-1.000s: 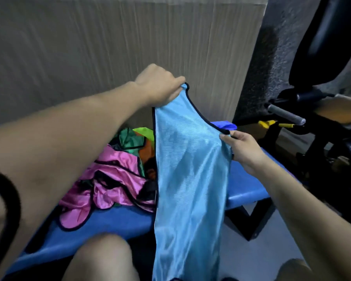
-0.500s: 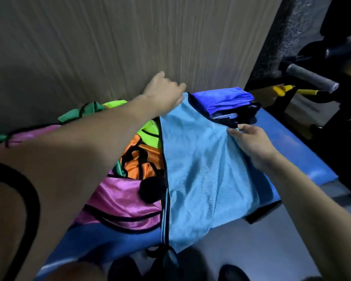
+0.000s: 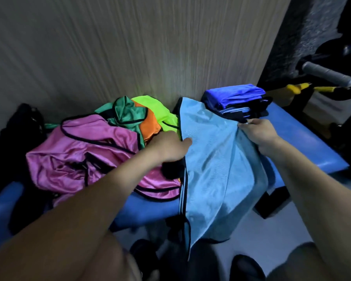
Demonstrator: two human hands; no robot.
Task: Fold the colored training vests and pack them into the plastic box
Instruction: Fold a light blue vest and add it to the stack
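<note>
Light blue vest (image 3: 215, 159): spread on blue bench (image 3: 304, 147), hem hanging over the front edge. My right hand (image 3: 257, 132) pinches its right edge; my left hand (image 3: 168, 147) seems pressed flat on its left edge, blurred. Beside: pink vest (image 3: 85, 151), folded stack (image 3: 237, 102).

Light-blue vest (image 3: 215, 159) with black trim, pink vest (image 3: 85, 151), blue bench (image 3: 304, 147).
</note>
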